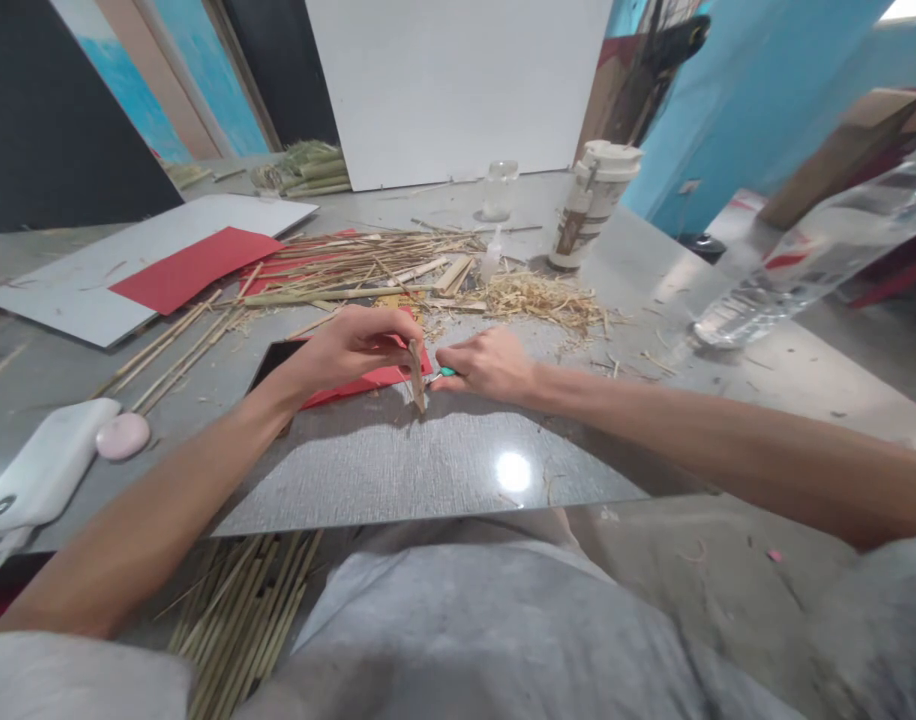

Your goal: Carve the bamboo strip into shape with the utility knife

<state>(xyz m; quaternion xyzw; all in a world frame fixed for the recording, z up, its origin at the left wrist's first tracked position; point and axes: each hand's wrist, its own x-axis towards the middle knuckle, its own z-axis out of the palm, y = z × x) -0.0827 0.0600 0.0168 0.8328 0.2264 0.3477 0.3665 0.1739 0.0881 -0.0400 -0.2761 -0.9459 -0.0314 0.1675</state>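
My left hand [357,345] is closed on a short flat piece of split bamboo [417,376], held upright with its lower end on the grey table [443,470]. My right hand [484,362] is closed on a small tool with a green handle [446,372], its tip against the bamboo piece. Both hands work over a red sheet [368,380] lying on the table. A dark phone [272,358] lies partly hidden under my left wrist.
A pile of bamboo stalks and strips [353,265] and shavings [537,297] lies behind my hands. A white board with a red card [192,265] is at the left. A cup [593,205], a small jar [498,190], a water bottle [810,260], a white power bank [42,470] and a pink pebble-shaped thing [123,436] stand around. More stalks [237,610] lie below the table edge.
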